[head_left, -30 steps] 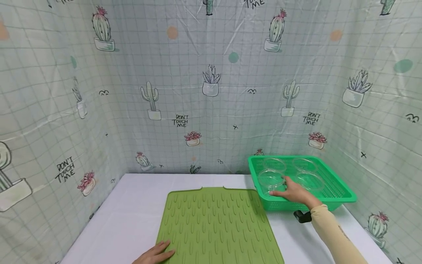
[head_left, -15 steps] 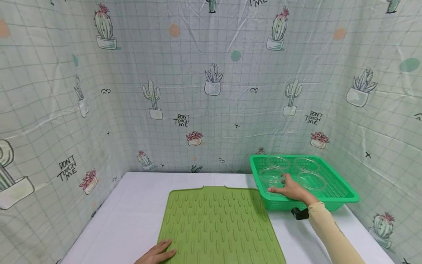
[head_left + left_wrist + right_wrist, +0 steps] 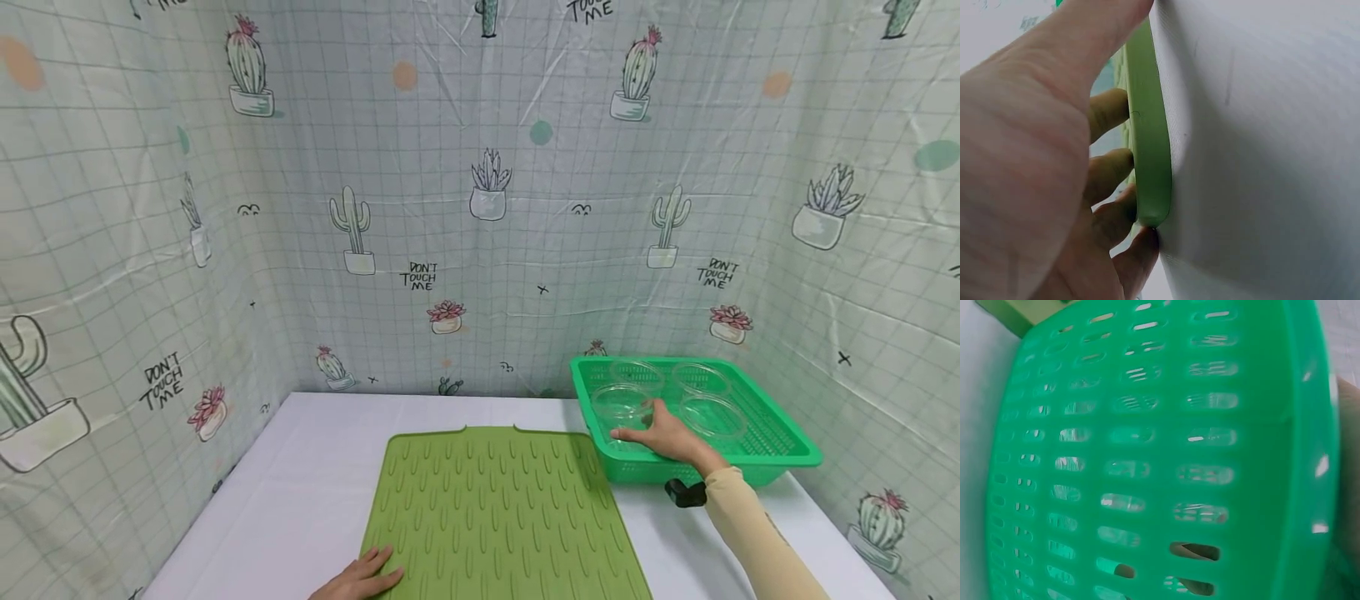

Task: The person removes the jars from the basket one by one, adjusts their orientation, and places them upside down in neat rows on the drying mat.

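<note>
Since a second ago we see little change: the right hand [image 3: 663, 433] has shifted slightly up and left against the basket [image 3: 783, 460], and the head view itself has slid a touch. Its thumb and index finger stand apart in a curve round the near-left bowl [image 3: 621, 408], which sits inside the basket at its left end. Clear plastic makes the exact contact hard for us to trace, and the other fingers are hidden in the head view. The right wrist view helps little: the slotted wall fills it, the hand is cut off at the right edge, and we catch only glints through the slots.

We find the left hand [image 3: 356, 575] cut off by the bottom of the head view, its fingers [image 3: 1110, 175] spread and touching the edge of the mat [image 3: 487, 500], one of them at its rounded corner. In the left wrist view the thumb's tip leaves the frame at the top.

Farther out, three other bowls [image 3: 714, 418] share the basket, their outlines faint against the green. Basket and mat lie just beside each other on the tabletop [image 3: 307, 475]. We can read "DON'T TOUCH ME" several times on the backdrop [image 3: 487, 275], cropped along the top; a dark mark on the right sleeve [image 3: 753, 533] is too small to read.
</note>
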Demonstrator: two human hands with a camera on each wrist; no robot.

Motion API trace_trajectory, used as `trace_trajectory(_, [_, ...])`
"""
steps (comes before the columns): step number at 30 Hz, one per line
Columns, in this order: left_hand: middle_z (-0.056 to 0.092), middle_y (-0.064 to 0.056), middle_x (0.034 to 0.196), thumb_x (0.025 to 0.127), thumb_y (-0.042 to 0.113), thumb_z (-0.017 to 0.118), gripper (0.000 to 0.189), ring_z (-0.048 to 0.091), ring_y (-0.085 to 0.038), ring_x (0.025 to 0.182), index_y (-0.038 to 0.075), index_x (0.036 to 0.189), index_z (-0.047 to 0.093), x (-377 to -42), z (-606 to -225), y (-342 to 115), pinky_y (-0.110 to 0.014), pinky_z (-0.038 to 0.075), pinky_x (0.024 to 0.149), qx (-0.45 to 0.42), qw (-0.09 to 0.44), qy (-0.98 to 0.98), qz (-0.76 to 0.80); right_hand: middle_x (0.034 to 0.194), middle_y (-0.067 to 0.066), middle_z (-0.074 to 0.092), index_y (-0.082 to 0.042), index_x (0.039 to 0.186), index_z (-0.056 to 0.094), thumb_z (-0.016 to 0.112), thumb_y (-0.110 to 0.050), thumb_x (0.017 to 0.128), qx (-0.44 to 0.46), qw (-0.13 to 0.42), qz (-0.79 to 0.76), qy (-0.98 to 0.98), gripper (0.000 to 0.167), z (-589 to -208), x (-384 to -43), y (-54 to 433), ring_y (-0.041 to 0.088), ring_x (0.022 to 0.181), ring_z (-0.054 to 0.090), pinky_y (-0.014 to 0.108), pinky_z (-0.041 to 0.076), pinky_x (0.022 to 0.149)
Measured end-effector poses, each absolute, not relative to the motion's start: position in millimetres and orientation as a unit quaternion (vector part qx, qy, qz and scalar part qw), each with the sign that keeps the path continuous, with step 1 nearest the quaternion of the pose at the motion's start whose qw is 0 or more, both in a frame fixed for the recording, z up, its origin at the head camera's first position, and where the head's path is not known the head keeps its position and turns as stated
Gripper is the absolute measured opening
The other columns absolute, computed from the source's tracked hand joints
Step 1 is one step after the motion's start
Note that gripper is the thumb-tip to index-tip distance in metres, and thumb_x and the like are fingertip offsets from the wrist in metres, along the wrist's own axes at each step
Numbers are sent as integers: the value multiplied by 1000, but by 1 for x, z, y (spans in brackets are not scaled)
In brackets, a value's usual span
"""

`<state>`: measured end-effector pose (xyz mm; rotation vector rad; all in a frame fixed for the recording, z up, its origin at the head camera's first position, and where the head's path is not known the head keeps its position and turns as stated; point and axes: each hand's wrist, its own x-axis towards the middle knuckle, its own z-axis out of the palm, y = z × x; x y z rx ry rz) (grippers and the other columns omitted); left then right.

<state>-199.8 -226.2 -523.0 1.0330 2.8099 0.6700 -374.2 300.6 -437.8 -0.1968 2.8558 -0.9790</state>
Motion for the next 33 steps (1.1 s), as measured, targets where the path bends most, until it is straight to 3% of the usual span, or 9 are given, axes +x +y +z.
trace_trajectory(6, [47,-24,142,94,36,58,48,48,-41,129,17,138,56,-201,-523,-228,-51,50,91,345,41,910,226,133,38,42,8,144,14,66,-60,83,-56,42,-330,941,105,-433,-370,299,50,116,50,50,49,80])
trace_trajectory(13, [46,-25,143,94,35,58,48,47,-39,131,18,139,54,-202,-525,-230,-50,49,91,350,41,907,230,140,36,34,7,144,12,65,-64,82,-38,20,-337,940,108,-420,-363,297,53,122,44,52,48,82])
trace_trajectory(22, [48,-24,141,93,33,60,47,49,-39,129,20,138,56,-200,-525,-230,-48,51,89,357,8,906,226,136,38,39,6,147,8,67,-66,78,-32,-22,-315,948,116,-404,-353,296,54,116,49,52,49,78])
trace_trajectory(29, [50,-24,139,93,34,60,46,51,-39,127,20,136,58,-198,-524,-228,-48,52,87,354,-5,908,224,150,34,24,3,153,4,71,-65,75,-47,-104,-303,946,123,-387,-344,286,55,130,33,66,39,93])
trace_trajectory(33, [50,-23,140,93,33,60,46,51,-37,128,21,137,57,-198,-525,-228,-48,52,88,357,-7,905,229,151,33,24,3,153,9,72,-62,76,-71,-142,-285,945,119,-375,-336,275,54,135,27,67,32,101])
